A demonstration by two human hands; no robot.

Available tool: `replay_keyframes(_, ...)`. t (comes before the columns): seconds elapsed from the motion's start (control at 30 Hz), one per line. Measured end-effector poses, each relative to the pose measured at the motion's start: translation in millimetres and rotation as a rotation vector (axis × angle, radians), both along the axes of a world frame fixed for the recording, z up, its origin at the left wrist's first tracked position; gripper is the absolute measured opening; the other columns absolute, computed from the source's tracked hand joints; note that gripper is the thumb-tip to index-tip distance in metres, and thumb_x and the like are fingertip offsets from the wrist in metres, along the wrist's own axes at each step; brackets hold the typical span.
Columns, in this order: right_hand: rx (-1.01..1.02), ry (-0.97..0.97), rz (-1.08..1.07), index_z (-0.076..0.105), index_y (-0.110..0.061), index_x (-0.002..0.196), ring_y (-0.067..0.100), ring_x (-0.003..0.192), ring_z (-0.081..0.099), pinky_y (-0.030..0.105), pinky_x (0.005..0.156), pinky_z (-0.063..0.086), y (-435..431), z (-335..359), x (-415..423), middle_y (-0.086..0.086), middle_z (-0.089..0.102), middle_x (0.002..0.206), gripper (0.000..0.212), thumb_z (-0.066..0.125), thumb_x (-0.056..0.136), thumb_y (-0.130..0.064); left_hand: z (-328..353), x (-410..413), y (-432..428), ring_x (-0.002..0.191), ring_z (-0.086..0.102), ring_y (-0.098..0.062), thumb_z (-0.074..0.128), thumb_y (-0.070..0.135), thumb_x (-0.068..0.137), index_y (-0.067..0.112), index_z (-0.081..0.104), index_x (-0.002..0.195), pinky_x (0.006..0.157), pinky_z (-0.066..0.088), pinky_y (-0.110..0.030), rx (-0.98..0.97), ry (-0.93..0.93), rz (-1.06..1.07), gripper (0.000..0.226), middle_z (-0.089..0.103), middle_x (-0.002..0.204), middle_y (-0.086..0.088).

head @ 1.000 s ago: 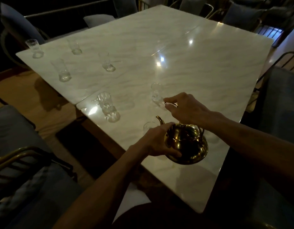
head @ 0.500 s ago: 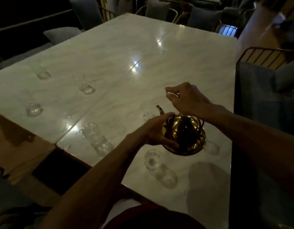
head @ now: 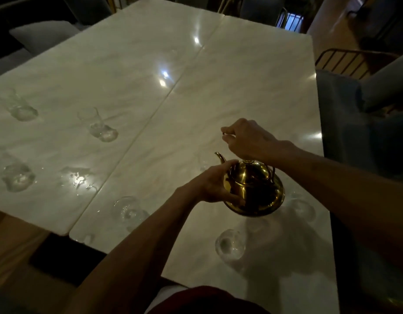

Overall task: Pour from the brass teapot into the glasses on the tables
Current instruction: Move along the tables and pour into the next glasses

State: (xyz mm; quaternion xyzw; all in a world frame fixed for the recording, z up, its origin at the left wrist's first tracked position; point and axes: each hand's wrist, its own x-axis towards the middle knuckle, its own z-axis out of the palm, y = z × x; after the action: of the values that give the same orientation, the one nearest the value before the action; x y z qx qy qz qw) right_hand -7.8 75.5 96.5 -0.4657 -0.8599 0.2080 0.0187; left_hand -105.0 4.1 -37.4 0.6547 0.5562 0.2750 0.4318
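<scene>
A shiny brass teapot (head: 256,191) hangs above the right marble table (head: 252,91), spout pointing up and to the left. My right hand (head: 248,139) grips its handle from above. My left hand (head: 215,185) is closed against the pot's left side. Clear glasses stand below: one (head: 230,244) near the front edge under the pot, one (head: 301,206) to its right, one (head: 128,209) at the left edge, and a faint one (head: 204,163) just past the spout.
The left marble table (head: 87,71) carries several clear glasses, such as one (head: 100,128) near the seam and another (head: 18,176) at far left. Cushioned chairs (head: 377,91) with metal frames stand to the right and behind. A dark gap lies at the front left.
The view has swung right and closer over the right table. The teapot stays held in both hands at about the same height; the glasses now sit lower and further left.
</scene>
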Motion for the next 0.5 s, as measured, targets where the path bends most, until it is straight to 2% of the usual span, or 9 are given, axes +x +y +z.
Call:
replay_keyframes(0.23,-0.045,-0.059,-0.021,0.059,-0.011,0.129,0.022,0.118,0.060,0.034,0.096,0.046,22,-17,-25,0.006,0.060,0.134,0.035,0.051,0.097,-0.022,-16,-19,16,0.133,0.046,-0.018,0.089,0.036,0.069,0.025,0.031,0.151,0.110,0.043,-0.042,-0.059,-0.027,-0.034,0.101,0.050,0.145,-0.001)
replay_keyframes(0.4,-0.075,-0.071,-0.020,0.065,-0.006,0.121,0.022,0.109,0.064,0.031,0.090,0.048,32,-23,-35,0.010,0.066,0.123,0.030,0.052,0.097,-0.018,-21,-27,26,0.135,0.044,-0.019,0.089,0.034,0.070,0.026,0.028,0.153,0.111,0.042,-0.041,-0.097,-0.036,-0.047,0.103,0.047,0.147,-0.001)
replay_keyframes(0.5,-0.093,-0.075,-0.033,0.067,-0.005,0.117,0.022,0.110,0.064,0.034,0.094,0.048,38,-28,-41,0.008,0.067,0.122,0.028,0.053,0.096,-0.018,-24,-31,30,0.134,0.045,-0.018,0.089,0.034,0.070,0.027,0.029,0.152,0.111,0.042,-0.042,-0.109,-0.050,-0.062,0.102,0.049,0.146,0.001)
